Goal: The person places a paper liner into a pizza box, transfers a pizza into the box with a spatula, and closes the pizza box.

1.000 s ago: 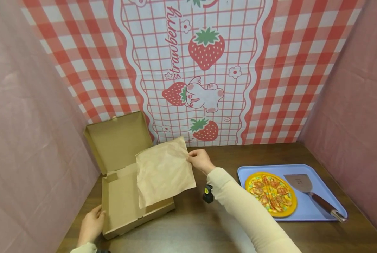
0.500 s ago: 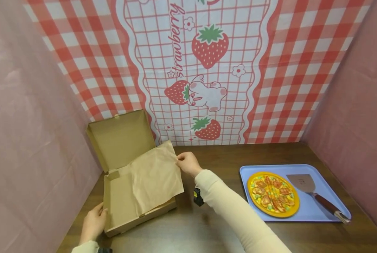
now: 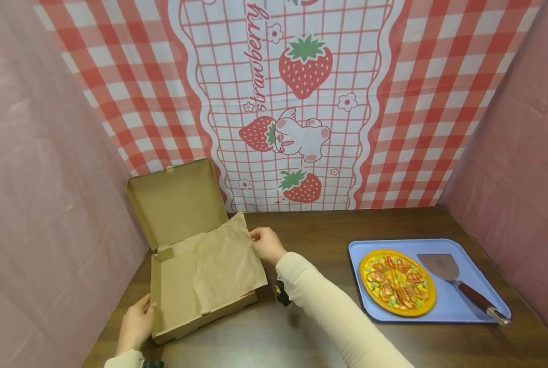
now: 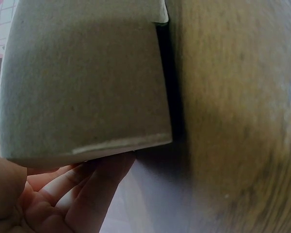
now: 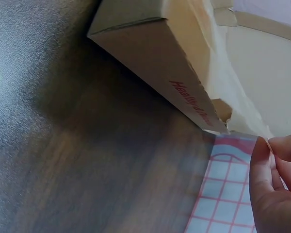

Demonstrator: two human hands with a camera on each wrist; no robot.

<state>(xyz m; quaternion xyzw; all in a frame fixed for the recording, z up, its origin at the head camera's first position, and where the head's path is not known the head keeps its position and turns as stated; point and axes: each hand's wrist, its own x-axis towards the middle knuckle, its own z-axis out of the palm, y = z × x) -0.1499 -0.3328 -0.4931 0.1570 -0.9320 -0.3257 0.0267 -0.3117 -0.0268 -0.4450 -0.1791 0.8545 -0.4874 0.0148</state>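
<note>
Got paper (image 3: 228, 266) only partly down in open box (image 3: 173, 294), pinching right edge with right hand (image 3: 268, 246), touching box's left side with left hand (image 3: 136, 323) (grip unclear), leaving pizza (image 3: 397, 282) on right-hand tray (image 3: 451, 305).

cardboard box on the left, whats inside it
A brown paper sheet slants into the open box, covering its right part. Bare cardboard floor shows at left; whatever lies under the paper is hidden.

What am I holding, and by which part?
Your right hand pinches the paper by its right edge, nearer the far corner. Your left hand touches the left side of the box; I can't tell whether it grips.
</note>
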